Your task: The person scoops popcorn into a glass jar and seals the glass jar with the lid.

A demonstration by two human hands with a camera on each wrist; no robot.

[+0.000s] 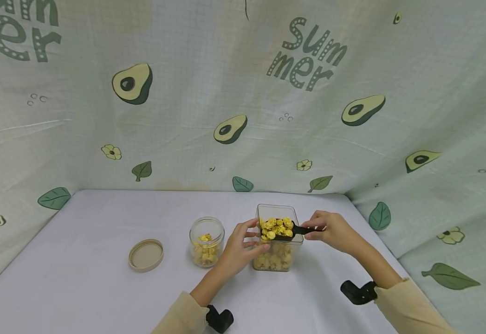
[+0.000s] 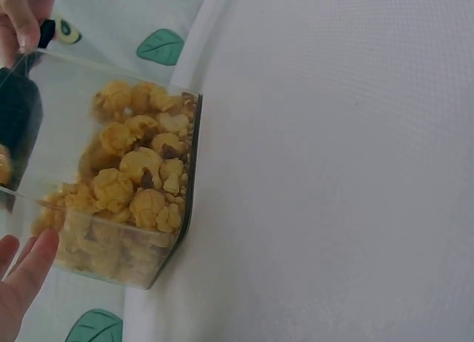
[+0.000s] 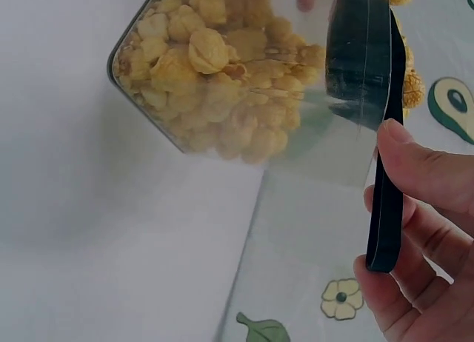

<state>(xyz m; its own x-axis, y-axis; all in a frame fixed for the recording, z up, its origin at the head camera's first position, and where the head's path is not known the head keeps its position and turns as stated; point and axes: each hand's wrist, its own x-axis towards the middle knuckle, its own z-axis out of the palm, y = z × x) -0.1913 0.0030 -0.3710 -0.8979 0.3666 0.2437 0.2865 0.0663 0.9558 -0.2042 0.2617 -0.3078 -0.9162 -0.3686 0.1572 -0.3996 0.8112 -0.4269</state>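
Scoop (image 1: 288,230) loaded, your right hand (image 1: 333,230) pinching handle; left hand (image 1: 240,248) grips box (image 1: 277,260). Next: carry to jar (image 1: 207,241) at 9 o'clock, level.

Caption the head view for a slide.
Right hand lifts a black scoop of popcorn from the square container, steadied by the left hand.

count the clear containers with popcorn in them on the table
2. A square clear container stands between the left hand and right hand; a round glass jar stands beside it, on the left hand's side. None seems hidden.
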